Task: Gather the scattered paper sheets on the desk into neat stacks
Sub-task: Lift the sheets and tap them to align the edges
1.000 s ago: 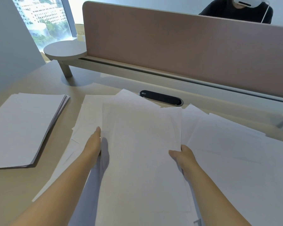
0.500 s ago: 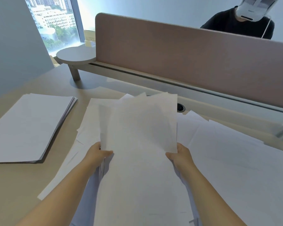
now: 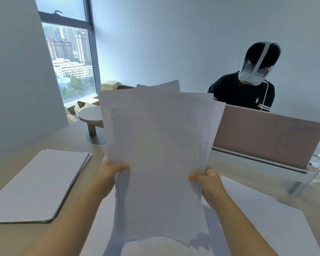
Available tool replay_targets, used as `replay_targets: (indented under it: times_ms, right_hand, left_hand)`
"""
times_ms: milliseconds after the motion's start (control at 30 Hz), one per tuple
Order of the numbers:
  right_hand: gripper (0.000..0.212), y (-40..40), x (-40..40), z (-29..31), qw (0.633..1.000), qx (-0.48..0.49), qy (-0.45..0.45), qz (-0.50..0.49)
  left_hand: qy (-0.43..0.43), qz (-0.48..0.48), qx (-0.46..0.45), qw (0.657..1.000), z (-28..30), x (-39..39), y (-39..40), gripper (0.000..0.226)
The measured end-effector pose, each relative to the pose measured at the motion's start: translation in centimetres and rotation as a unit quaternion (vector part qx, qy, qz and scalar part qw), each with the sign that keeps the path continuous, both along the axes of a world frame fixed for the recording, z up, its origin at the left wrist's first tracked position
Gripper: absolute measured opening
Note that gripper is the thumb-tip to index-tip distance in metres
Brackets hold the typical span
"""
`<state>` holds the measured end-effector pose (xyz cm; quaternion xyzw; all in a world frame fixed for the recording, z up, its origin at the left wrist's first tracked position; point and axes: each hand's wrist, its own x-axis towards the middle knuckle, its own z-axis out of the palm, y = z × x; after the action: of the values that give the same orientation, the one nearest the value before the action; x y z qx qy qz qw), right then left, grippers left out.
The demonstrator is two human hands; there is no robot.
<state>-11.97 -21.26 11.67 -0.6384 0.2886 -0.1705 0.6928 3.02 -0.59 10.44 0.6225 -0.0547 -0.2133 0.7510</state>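
Standing upright in front of the person, a sheaf of paper sheets is lifted off the tabletop, its top corners fanned unevenly so that several sheet edges show one behind another. From the head camera, the left hand has its grip clamped on the left edge of the sheaf, thumb laid across the front and fingers hidden behind the paper. The right hand has its grip clamped on the right edge in the same way, thumb on the near face, knuckles curled round the side. Both forearms reach up from the bottom of the view, and the lower end of the sheaf hangs down between them. To the left, well apart from the hands, a neat stack of paper lies flat on the tabletop with its edges mostly squared. On the right side more loose sheets lie spread flat and overlapping, reaching under the right forearm. Behind the sheaf a pinkish divider panel runs along the far edge, and a small round shelf on a short post stands near its left end. Beyond the panel sits another person in a dark top, wearing a white headset. A tall window at the far left shows city buildings outside.
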Motion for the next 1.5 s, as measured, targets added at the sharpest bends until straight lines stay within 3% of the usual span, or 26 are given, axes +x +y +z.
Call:
replay_targets:
  times_ms: [167, 267, 400, 467, 633, 767, 1100, 1367, 1500]
  right_hand:
    - [0.022, 0.5, 1.0, 2.9, 0.998, 0.010, -0.061, 0.013]
    - [0.024, 0.6, 0.9, 3.3, 0.998, 0.003, -0.063, 0.030]
    - [0.054, 0.9, 0.8, 2.5, 0.999, 0.017, -0.040, 0.031]
    - [0.036, 0.7, 0.9, 2.0, 0.999, 0.007, -0.033, 0.026]
    - [0.029, 0.1, 1.3, 1.4, 0.999, -0.008, -0.045, 0.030]
    - [0.029, -0.1, 1.9, 1.5, 0.998, -0.004, -0.047, 0.052]
    - [0.025, -0.4, 2.7, -0.8, 0.999, 0.022, -0.033, 0.003]
    - [0.023, -1.7, 2.2, 0.3, 0.997, 0.002, -0.068, 0.032]
    - [0.024, -0.8, 2.5, 0.6, 0.996, -0.004, -0.082, 0.033]
  left_hand:
    - [-0.057, -0.014, -0.059, 0.997, 3.9, 0.2, 0.2, 0.023]
    - [-0.075, -0.055, -0.059, 0.994, 4.4, -0.1, 0.6, 0.034]
    - [-0.064, -0.063, -0.022, 0.996, 2.7, 0.0, 0.9, 0.055]
    - [-0.066, -0.074, -0.001, 0.995, 2.0, 0.2, 0.8, 0.064]
    - [-0.069, -0.106, 0.007, 0.992, 1.8, 0.9, 0.2, 0.048]
    - [-0.060, -0.145, 0.011, 0.988, 2.0, 1.1, -0.7, 0.062]
    - [-0.079, -0.104, 0.038, 0.991, 0.2, 1.5, -2.5, 0.044]
    - [-0.084, -0.103, 0.012, 0.991, 1.1, 2.2, -1.6, 0.072]
    - [-0.082, -0.119, 0.006, 0.989, 1.8, 1.4, -2.4, 0.061]
